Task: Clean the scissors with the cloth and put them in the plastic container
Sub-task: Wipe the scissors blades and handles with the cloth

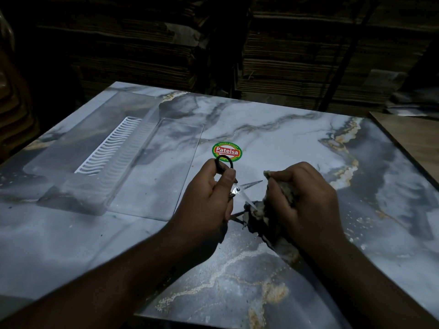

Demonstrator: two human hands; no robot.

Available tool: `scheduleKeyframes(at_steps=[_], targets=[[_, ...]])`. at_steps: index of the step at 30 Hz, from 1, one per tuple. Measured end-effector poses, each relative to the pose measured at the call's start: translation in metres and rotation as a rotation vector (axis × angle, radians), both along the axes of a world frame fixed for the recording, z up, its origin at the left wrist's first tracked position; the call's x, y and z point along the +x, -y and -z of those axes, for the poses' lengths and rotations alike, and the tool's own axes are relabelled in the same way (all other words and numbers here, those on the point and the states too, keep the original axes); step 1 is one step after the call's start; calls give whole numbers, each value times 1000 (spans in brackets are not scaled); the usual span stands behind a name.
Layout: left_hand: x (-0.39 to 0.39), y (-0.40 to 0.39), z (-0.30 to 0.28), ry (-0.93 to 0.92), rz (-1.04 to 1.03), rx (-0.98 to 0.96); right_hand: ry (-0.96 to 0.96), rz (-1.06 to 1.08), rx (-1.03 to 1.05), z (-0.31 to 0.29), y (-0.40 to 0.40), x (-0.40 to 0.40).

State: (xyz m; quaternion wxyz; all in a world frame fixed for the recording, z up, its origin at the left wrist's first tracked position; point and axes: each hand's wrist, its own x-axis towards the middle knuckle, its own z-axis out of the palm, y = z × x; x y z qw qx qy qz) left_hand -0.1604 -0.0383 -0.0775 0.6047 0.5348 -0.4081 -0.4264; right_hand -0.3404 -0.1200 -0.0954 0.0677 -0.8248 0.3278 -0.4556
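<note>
1. Head view, the hands: the left hand point(209, 193) grips the scissors point(240, 189) by their black handles, one ring showing above the knuckles and the thumb laid along it. The right hand point(301, 198) is curled round a bunched, dirty cloth point(260, 208), holding it against the lower blade.

2. Head view, where things are: the scissors are held in the air over the marbled table point(273, 129), just below a round green and red sticker point(226, 151). The clear plastic container point(71, 184) sits well apart to the left, with a white ribbed insert point(107, 146) inside it and a clear lid point(166, 162) lying flat just beside it.

3. Head view, direction: the blades stand open in a V. Handles are to the left, tips to the right, so the long axis runs roughly left to right. The upper blade points right and slightly up toward the right hand's fingers; the lower one points right and down into the cloth.

4. The step in hand, as I judge it, is wiping a blade. To do it well, pinch the blade through the cloth and draw from the pivot out to the tip — never toward the edge. Keep the handles steady, then do the other blade.

5. The container step is not yet done.
</note>
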Motion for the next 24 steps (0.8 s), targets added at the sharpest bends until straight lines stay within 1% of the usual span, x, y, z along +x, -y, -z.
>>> scheduleKeyframes(at_steps=[2, 4, 5, 8, 14, 17, 20, 21, 24], targets=[[-1, 1, 0, -60, -2, 16, 3, -46, -65, -4, -7, 6], [-1, 1, 0, -131, 0, 25, -46, -132, -103, -4, -10, 15], [-1, 1, 0, -134, -1, 25, -85, -164, -110, -2, -10, 18], [-2, 0, -1, -109, 2, 17, -154, -151, -108, 3, -7, 18], [1, 1, -5, 19, -28, -1, -58, 38, 63, -3, 0, 1], [0, 1, -4, -8, -10, 13, -10, -8, 28, -6, -6, 2], [0, 0, -3, -116, 7, 22, -94, -150, -62, -5, -11, 9], [1, 0, -3, -120, 4, 22, -125, -176, -82, -3, -11, 10], [6, 4, -4, 14, -14, 0, -103, -104, -65, -1, -4, 8]])
